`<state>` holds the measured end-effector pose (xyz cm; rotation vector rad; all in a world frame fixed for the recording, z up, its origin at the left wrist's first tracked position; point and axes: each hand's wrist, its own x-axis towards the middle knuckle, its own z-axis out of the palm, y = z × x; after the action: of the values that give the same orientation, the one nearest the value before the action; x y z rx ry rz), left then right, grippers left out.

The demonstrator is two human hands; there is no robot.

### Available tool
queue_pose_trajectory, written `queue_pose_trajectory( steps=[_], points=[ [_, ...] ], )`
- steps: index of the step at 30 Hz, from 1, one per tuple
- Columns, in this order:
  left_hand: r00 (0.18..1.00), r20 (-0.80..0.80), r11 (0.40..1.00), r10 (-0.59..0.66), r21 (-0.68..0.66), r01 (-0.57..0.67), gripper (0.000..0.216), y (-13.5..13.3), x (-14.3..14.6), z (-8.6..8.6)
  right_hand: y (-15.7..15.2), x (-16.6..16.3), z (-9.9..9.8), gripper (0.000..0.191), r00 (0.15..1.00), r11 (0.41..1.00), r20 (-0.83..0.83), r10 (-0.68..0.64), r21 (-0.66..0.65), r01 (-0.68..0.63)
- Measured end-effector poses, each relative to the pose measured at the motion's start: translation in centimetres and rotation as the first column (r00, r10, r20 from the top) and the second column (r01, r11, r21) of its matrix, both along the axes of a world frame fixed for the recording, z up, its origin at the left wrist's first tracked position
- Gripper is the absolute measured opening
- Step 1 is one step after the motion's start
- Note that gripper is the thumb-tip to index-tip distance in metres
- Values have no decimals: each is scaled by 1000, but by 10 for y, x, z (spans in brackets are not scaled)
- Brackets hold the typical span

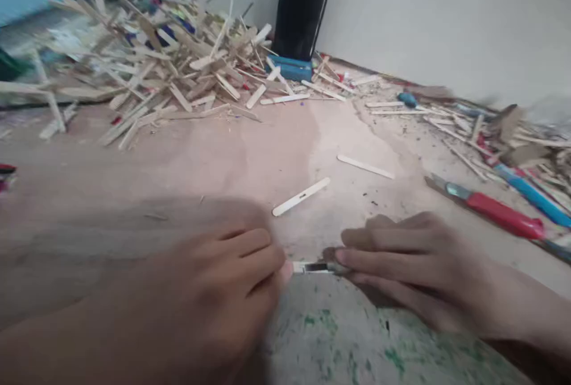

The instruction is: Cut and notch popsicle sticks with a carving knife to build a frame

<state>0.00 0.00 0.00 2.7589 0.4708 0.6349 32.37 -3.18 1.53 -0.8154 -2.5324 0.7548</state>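
Open work surface (200,165) left of centre; two loose sticks (298,199) ahead; stick pile (178,63) blocks back left, red-handled knife (504,213) right.

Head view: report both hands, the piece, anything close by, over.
Left hand, right hand: fingertips on opposite ends of dark-centred narrow strip. Loose craft stick just beyond. Red-handled utility knife beyond right hand.

A tangled heap of pale, flat wooden sticks (203,62) fills the back left, near a tall, glossy black panel (300,19) with a blue block (292,68) at its foot, before a plain off-white wall (446,16). At the right, a red-handled cutter with a metal blade (495,211) lies near a slim bright blue rod (535,193) and a smaller litter of sticks and brown scraps (506,124).
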Motion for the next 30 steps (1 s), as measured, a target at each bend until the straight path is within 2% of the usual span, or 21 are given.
queue_pose_trajectory(
  steps=[8,11,14,18,24,30],
  points=[
    [999,-38,996,-30,-82,27,37,-9,-1,-1,2,-4,-2,23,999,997,-39,-2,-74,-1],
    [1000,-27,996,10,-93,-12,45,-9,0,0,2,-5,0,22,999,997,-40,-3,-79,0],
    [999,-20,998,25,-64,-27,48,-9,1,2,0,-6,3,23,1000,996,-15,-11,-87,10],
    [999,-27,999,-23,-43,22,46,-5,1,4,-3,-8,5,24,1000,999,23,-9,-53,10],
    [1000,-18,999,-22,-30,21,43,-5,-1,3,-2,-4,4,23,1000,1000,-3,-10,-16,10],
    [998,-60,997,-32,71,37,47,-1,-3,9,-3,-1,-1,21,1000,999,9,-17,39,17]
  ],
)
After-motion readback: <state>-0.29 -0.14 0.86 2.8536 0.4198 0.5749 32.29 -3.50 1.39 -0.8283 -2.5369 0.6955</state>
